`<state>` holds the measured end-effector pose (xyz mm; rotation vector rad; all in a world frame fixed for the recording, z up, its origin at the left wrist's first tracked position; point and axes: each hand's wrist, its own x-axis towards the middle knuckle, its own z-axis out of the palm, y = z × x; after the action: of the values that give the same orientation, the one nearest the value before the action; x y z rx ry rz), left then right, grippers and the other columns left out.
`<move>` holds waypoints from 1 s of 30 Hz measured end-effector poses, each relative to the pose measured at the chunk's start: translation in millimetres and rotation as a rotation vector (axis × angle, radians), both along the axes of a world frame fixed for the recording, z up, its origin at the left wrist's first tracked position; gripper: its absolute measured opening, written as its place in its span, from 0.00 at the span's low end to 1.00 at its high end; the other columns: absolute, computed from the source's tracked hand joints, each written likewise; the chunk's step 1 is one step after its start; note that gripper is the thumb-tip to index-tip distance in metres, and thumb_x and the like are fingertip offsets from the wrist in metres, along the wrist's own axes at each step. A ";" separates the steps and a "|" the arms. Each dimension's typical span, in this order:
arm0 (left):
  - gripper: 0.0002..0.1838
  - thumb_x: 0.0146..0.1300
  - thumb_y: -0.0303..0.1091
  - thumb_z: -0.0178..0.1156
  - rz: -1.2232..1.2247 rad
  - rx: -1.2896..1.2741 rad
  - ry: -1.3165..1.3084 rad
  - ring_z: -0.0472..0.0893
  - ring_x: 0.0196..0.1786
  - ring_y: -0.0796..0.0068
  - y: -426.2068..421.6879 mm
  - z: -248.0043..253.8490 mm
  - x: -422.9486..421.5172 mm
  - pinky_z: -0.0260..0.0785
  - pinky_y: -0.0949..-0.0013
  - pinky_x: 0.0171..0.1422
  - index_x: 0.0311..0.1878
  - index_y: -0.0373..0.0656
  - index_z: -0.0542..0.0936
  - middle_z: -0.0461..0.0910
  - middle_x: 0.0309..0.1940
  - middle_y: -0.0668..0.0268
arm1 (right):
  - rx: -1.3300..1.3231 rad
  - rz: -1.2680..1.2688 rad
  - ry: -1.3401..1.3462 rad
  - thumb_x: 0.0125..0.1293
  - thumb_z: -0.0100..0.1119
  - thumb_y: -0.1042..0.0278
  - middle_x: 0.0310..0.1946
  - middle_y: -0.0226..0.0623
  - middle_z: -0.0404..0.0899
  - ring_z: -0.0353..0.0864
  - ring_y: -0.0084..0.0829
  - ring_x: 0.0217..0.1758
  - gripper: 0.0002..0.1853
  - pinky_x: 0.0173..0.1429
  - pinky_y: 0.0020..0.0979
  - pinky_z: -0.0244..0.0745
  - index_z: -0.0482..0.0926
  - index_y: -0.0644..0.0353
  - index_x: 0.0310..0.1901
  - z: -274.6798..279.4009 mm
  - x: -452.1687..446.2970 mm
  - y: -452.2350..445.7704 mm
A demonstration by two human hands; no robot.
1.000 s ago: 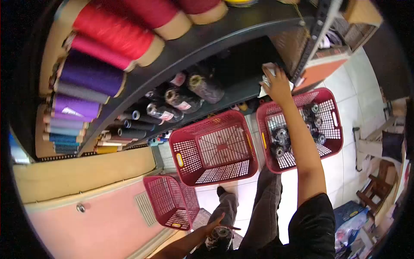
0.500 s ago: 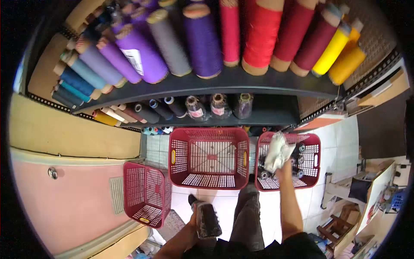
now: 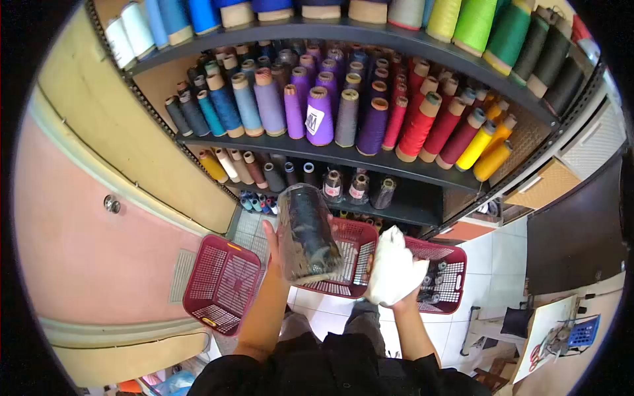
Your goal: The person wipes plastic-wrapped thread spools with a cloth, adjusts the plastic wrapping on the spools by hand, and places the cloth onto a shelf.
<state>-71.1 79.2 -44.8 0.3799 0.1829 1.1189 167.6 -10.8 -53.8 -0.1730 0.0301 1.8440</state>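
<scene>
Lifted above basket rims [image 3: 465, 270], left fingers [image 3: 271, 243] clamp a wrapped cone [image 3: 307, 234], right fingers [image 3: 405, 303] a cloth [image 3: 395, 270].

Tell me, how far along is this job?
Three wrapped cones stand on the lower shelf, so that part looks done. In progress: the left hand holds a dark wrapped cone, the right hand a white bundle. Seemingly left: that cone, not yet set down, and perhaps the dark spools in the right-hand basket.
</scene>
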 end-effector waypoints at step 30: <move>0.50 0.45 0.49 0.68 0.481 0.143 0.411 0.74 0.58 0.58 -127.8 32.9 -47.7 0.67 0.57 0.64 0.68 0.38 0.56 0.72 0.56 0.54 | 1.434 -0.411 -1.470 0.49 0.61 0.70 0.59 0.37 0.75 0.65 0.48 0.68 0.22 0.70 0.52 0.56 0.82 0.50 0.50 149.5 -103.1 -38.3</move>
<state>-118.8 -48.6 -11.9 0.7187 0.5814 1.5227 64.5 -49.1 95.7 -0.3953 -1.9889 0.6272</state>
